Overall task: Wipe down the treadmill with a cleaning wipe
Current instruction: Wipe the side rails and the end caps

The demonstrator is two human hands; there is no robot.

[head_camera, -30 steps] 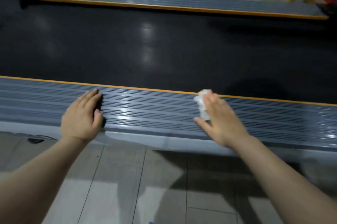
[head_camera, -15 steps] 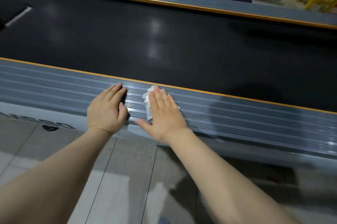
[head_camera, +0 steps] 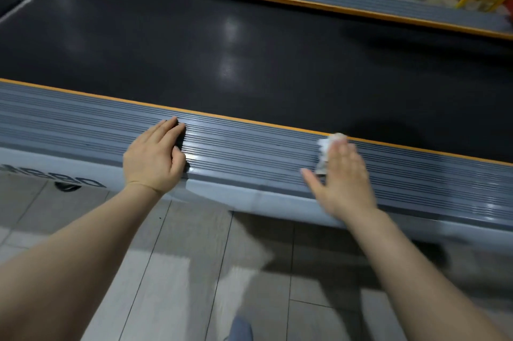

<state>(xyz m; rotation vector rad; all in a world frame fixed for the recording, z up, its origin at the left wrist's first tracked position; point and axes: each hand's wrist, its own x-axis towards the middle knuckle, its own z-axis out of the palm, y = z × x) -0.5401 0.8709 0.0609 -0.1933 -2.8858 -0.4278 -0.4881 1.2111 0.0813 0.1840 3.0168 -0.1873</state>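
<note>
Her right hand (head_camera: 344,176), fingers flat, presses a crumpled white wipe (head_camera: 324,153) onto the ribbed grey treadmill side rail (head_camera: 249,152); the left hand (head_camera: 155,157) rests flat beside.

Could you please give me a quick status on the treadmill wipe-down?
Left hand flat on side rail. Right hand pressing wipe onto it. Nothing blocking.

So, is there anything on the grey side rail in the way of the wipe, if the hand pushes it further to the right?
Nothing visible stands in the way. The right hand presses the wipe flat on the ribbed side rail, and the rail to its right lies bare up to the frame edge. The left hand rests on the rail on the other side.
</note>
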